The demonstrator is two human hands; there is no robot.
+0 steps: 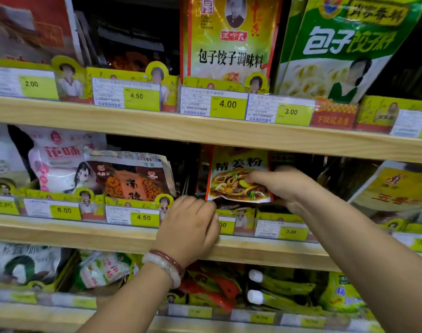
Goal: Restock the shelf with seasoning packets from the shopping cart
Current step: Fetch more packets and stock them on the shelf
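Note:
A yellow seasoning packet [238,175] with a picture of a brown noodle dish stands in a slot of the middle shelf [109,233]. My right hand [283,186] grips its right edge, thumb across the picture. My left hand [189,227] reaches to the lower left corner of the same slot, fingers curled against the yellow divider in front of the packet; what those fingers hold is hidden. Two bead bracelets sit on the left wrist. The shopping cart is out of view.
Wooden shelves carry rows of packets behind yellow price-tag holders. A brown and orange packet [133,179] and a white bag [58,162] stand to the left, a yellow packet [395,188] to the right. Big dumpling seasoning bags [229,39] fill the upper shelf [157,126].

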